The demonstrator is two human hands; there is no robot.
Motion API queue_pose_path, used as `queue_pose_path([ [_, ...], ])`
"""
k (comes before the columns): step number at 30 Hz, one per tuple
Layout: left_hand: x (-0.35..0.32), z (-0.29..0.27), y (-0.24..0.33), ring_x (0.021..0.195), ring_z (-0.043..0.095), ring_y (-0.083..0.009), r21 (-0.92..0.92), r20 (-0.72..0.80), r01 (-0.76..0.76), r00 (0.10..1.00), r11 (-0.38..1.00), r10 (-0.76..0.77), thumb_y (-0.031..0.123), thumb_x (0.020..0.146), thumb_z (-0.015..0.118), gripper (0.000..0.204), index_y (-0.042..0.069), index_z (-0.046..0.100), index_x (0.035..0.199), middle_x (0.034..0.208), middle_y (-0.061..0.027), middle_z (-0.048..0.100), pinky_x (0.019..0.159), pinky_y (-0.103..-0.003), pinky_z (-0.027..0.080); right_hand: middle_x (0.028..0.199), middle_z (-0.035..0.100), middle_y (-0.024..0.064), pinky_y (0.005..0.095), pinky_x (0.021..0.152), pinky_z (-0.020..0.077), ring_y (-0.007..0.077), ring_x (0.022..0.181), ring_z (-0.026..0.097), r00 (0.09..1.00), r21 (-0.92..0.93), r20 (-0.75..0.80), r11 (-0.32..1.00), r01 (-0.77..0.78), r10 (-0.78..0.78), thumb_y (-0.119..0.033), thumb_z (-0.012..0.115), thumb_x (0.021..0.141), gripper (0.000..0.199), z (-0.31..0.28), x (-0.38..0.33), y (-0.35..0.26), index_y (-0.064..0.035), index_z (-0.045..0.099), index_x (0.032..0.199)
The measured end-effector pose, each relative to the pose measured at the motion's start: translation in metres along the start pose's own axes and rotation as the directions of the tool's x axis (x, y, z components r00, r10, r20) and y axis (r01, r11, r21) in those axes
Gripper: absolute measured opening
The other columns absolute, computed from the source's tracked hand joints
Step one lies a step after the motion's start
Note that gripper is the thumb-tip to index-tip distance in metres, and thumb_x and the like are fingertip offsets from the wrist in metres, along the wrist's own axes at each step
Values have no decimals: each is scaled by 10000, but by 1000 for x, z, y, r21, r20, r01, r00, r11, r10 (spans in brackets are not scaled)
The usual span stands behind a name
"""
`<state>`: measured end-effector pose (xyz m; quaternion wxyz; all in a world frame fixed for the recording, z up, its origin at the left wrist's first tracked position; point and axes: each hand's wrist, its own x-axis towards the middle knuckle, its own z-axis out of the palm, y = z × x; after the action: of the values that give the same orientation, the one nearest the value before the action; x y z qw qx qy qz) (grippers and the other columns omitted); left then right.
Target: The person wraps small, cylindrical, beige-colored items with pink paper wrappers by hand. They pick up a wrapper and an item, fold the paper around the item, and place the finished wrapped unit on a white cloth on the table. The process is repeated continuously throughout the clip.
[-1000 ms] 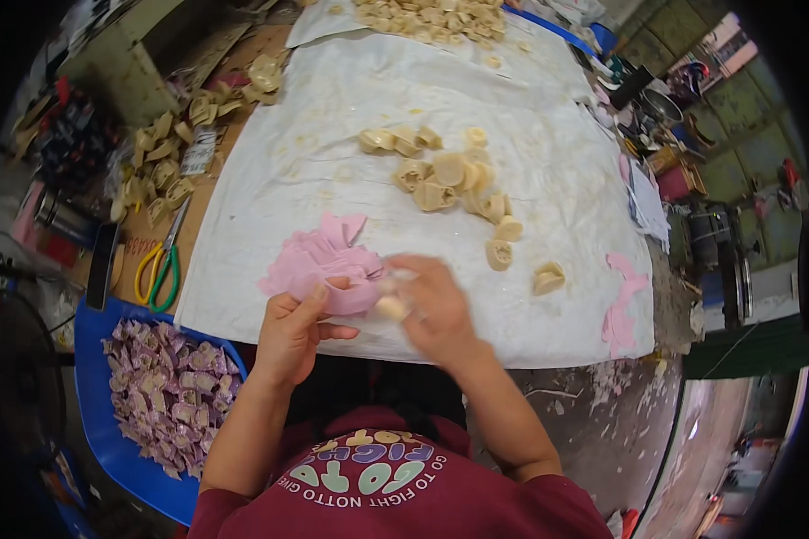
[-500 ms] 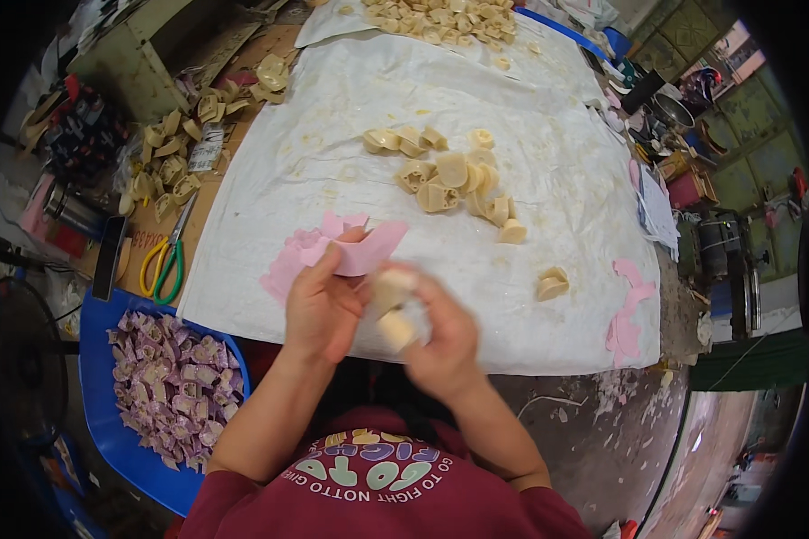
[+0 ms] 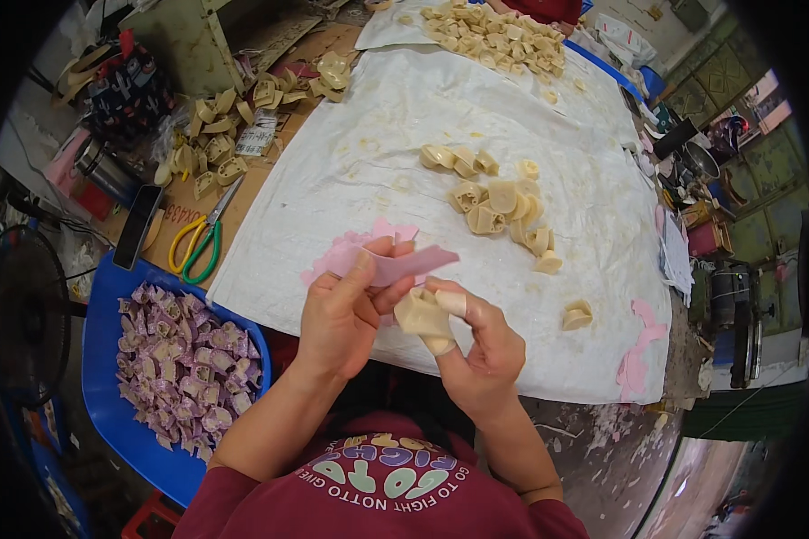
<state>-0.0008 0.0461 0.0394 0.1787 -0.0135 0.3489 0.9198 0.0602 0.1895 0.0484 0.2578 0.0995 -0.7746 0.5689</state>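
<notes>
My left hand (image 3: 340, 323) pinches a pink strip of thin sheet material (image 3: 420, 262) between thumb and fingers, its free end pointing right. More pink pieces (image 3: 331, 255) show behind that hand; whether they are held or lie on the table I cannot tell. In my right hand (image 3: 487, 359) is a cream, hollow shoe heel (image 3: 421, 313), gripped by thumb and index finger just below the strip. Pale covers sit on the tips of those two fingers. Beyond the hands, several similar cream heels (image 3: 502, 199) lie in a loose cluster, with another small piece (image 3: 577, 314) further right.
A blue bin (image 3: 99, 377) of purple-covered heels stands at lower left. Scissors (image 3: 208, 235), a phone (image 3: 138, 226) and a metal flask (image 3: 103, 166) lie or stand left of the white cloth (image 3: 351, 162). A heap of heels (image 3: 494, 36) is at the far end, near another person's red sleeve (image 3: 548, 9).
The view has shifted, so the table appears further right and lower. My right hand, blurred before, now holds the heel steady close to the strip. My left hand keeps its pinch.
</notes>
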Motion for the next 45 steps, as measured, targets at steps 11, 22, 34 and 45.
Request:
queue_pose_path([
  [11, -23, 13, 14, 1100, 612, -200, 20, 145, 47, 988, 999, -50, 244, 1003, 494, 376, -34, 557, 1249, 1219, -186, 622, 945, -329, 484, 1065, 666, 157, 375, 831, 524, 320, 966, 639, 959, -134, 50, 949, 285, -281, 64, 712, 693, 348, -4, 14, -10, 2, 627, 1025],
  [22, -24, 13, 13, 1008, 629, -152, 241, 138, -108, 987, 964, 76, 178, 985, 537, 294, -35, 619, 1171, 1110, -141, 673, 892, -288, 492, 971, 662, 100, 391, 791, 458, 286, 904, 590, 931, -375, 105, 853, 362, -349, 3, 726, 630, 313, -9, 23, -13, -25, 615, 922],
  [34, -19, -2, 19, 886, 629, -123, 370, 60, 58, 995, 927, -86, 137, 921, 633, 241, -38, 681, 1080, 977, -83, 704, 829, -265, 488, 829, 567, 83, 406, 766, 363, 280, 846, 534, 933, -541, 289, 768, 343, -213, -38, 670, 578, 290, -19, 31, -16, -40, 576, 852],
  [45, -14, 1, 8, 732, 612, -81, 947, 314, -315, 949, 69, 23, 184, 948, 589, 261, -30, 674, 1072, 894, -35, 705, 661, -264, 469, 810, 523, 97, 417, 777, 373, 295, 845, 511, 925, -589, 359, 739, 327, -123, -48, 666, 594, 256, -6, 21, 4, -50, 559, 827],
])
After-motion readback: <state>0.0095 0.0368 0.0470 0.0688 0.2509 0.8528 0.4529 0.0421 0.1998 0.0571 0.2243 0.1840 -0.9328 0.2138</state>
